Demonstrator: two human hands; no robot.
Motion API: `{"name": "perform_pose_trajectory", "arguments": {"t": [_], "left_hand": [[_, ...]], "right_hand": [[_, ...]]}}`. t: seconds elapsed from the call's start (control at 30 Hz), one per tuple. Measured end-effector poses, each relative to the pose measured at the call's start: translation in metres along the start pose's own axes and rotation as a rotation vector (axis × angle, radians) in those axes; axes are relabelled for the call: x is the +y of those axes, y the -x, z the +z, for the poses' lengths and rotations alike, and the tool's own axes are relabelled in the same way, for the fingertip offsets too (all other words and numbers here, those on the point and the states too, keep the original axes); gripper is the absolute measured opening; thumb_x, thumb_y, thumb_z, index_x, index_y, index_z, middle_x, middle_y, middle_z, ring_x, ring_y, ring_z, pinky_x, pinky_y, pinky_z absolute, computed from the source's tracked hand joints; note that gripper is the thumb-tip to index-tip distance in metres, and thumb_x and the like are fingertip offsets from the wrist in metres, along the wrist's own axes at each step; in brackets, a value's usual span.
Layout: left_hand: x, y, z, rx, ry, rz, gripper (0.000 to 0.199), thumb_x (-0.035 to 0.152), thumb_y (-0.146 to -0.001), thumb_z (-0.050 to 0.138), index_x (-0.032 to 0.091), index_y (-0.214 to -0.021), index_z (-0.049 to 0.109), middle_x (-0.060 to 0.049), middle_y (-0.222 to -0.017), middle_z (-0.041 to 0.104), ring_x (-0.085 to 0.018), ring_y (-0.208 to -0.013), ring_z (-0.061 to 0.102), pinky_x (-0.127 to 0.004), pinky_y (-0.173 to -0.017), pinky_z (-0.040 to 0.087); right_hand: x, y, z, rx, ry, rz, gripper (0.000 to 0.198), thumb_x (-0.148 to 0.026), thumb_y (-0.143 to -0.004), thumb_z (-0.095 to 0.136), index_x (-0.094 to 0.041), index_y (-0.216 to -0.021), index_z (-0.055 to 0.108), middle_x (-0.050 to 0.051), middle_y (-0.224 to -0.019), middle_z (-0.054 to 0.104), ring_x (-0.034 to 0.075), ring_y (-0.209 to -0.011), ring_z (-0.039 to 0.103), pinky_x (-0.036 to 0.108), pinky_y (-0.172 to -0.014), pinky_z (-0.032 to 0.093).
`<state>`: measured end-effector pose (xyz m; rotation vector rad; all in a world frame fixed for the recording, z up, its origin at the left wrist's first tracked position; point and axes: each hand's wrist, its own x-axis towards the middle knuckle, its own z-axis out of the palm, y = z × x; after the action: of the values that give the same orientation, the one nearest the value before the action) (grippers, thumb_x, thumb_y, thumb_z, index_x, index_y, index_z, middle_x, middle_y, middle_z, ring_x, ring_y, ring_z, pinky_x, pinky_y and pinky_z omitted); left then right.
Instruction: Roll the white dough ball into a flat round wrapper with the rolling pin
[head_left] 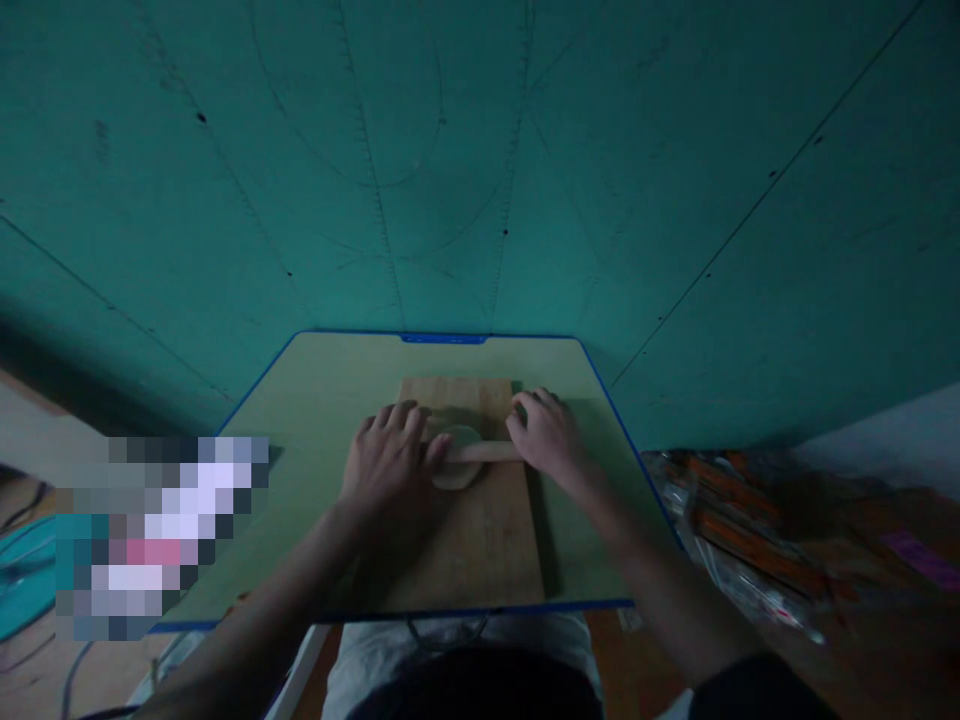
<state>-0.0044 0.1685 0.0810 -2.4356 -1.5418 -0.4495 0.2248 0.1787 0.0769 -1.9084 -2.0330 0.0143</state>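
A wooden board (480, 540) lies lengthwise on a small table. On it is a flat, round, pale piece of dough (459, 478). Across the dough runs a light rolling pin (495, 452). My left hand (386, 450) is over the pin's left end, its thumb along the pin and its fingers bent over the far side. Wrapped round the right end, my right hand (544, 428) has its fingers curled. Both pin ends are hidden beneath my hands.
The pale table (330, 370) has a blue edge and stands against a green wall (465, 180). A blurred-out patch (165, 530) covers the table's left side. Plastic-wrapped packages (750, 530) lie on the floor at the right. A teal round object (30, 570) sits low at the left.
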Motion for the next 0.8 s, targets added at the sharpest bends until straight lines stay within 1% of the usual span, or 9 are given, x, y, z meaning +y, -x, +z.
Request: {"name": "perform_pose_trajectory", "arguments": {"t": [0.1, 0.17, 0.23, 0.3, 0.37, 0.43, 0.53, 0.6, 0.8], "left_hand": [[-0.004, -0.028, 0.008, -0.02, 0.032, -0.137, 0.048, 0.049, -0.099, 0.045, 0.014, -0.127, 0.059, -0.018, -0.13, 0.062, -0.033, -0.113, 0.061, -0.044, -0.089, 0.05], [-0.007, -0.04, 0.012, -0.034, 0.082, -0.205, 0.048, 0.049, -0.098, 0.045, 0.014, -0.128, 0.059, -0.017, -0.128, 0.063, -0.034, -0.112, 0.062, -0.045, -0.091, 0.05], [-0.01, -0.044, 0.014, -0.006, 0.135, -0.252, 0.045, 0.047, -0.096, 0.046, 0.015, -0.124, 0.061, -0.016, -0.124, 0.064, -0.034, -0.111, 0.062, -0.045, -0.091, 0.05], [-0.014, -0.043, 0.016, 0.063, 0.208, -0.302, 0.04, 0.044, -0.094, 0.047, 0.016, -0.117, 0.064, -0.015, -0.12, 0.066, -0.032, -0.108, 0.063, -0.043, -0.089, 0.05], [-0.018, -0.041, 0.018, 0.121, 0.307, -0.355, 0.037, 0.042, -0.091, 0.046, 0.017, -0.11, 0.066, -0.013, -0.115, 0.067, -0.029, -0.101, 0.066, -0.038, -0.083, 0.051], [-0.023, -0.04, 0.021, 0.134, 0.397, -0.393, 0.034, 0.04, -0.088, 0.045, 0.017, -0.099, 0.068, -0.011, -0.105, 0.07, -0.024, -0.089, 0.068, -0.033, -0.075, 0.051], [-0.029, -0.04, 0.024, 0.095, 0.436, -0.433, 0.031, 0.037, -0.083, 0.044, 0.018, -0.084, 0.068, -0.008, -0.085, 0.071, -0.02, -0.075, 0.066, -0.029, -0.067, 0.046], [-0.031, -0.04, 0.025, 0.06, 0.419, -0.468, 0.033, 0.038, -0.082, 0.043, 0.018, -0.08, 0.068, -0.007, -0.076, 0.07, -0.019, -0.069, 0.064, -0.028, -0.063, 0.043], [-0.027, -0.04, 0.019, -0.118, 0.329, -0.518, 0.042, 0.041, -0.084, 0.035, 0.017, -0.086, 0.07, -0.01, -0.082, 0.072, -0.02, -0.072, 0.064, -0.028, -0.06, 0.038]], "right_hand": [[0.002, -0.024, 0.002, 0.06, -0.031, 0.034, 0.016, -0.021, -0.089, 0.054, -0.019, -0.094, 0.068, 0.011, -0.1, 0.067, 0.026, -0.093, 0.061, 0.036, -0.082, 0.044], [0.004, -0.032, 0.005, 0.118, -0.068, 0.031, 0.014, -0.019, -0.088, 0.053, -0.019, -0.091, 0.067, 0.011, -0.098, 0.067, 0.026, -0.093, 0.061, 0.036, -0.083, 0.044], [0.007, -0.033, 0.01, 0.159, -0.119, 0.027, 0.015, -0.017, -0.088, 0.052, -0.019, -0.088, 0.066, 0.01, -0.095, 0.066, 0.025, -0.092, 0.061, 0.036, -0.083, 0.045], [0.011, -0.03, 0.015, 0.187, -0.181, -0.005, 0.015, -0.016, -0.087, 0.051, -0.019, -0.086, 0.066, 0.01, -0.093, 0.065, 0.025, -0.09, 0.061, 0.035, -0.081, 0.046], [0.014, -0.026, 0.018, 0.214, -0.242, -0.062, 0.015, -0.015, -0.086, 0.051, -0.02, -0.084, 0.065, 0.009, -0.09, 0.065, 0.024, -0.088, 0.061, 0.034, -0.08, 0.047], [0.016, -0.024, 0.02, 0.244, -0.289, -0.121, 0.016, -0.015, -0.086, 0.049, -0.02, -0.082, 0.064, 0.008, -0.087, 0.064, 0.023, -0.086, 0.061, 0.034, -0.078, 0.047], [0.016, -0.022, 0.019, 0.296, -0.321, -0.188, 0.018, -0.016, -0.088, 0.046, -0.02, -0.08, 0.063, 0.008, -0.085, 0.064, 0.023, -0.083, 0.061, 0.034, -0.076, 0.047], [0.016, -0.022, 0.017, 0.337, -0.323, -0.216, 0.02, -0.016, -0.088, 0.045, -0.02, -0.081, 0.063, 0.008, -0.084, 0.065, 0.023, -0.082, 0.062, 0.034, -0.076, 0.047], [0.015, -0.022, 0.017, 0.408, -0.339, -0.24, 0.019, -0.016, -0.087, 0.045, -0.02, -0.081, 0.063, 0.008, -0.083, 0.066, 0.023, -0.081, 0.062, 0.034, -0.074, 0.047]]}}
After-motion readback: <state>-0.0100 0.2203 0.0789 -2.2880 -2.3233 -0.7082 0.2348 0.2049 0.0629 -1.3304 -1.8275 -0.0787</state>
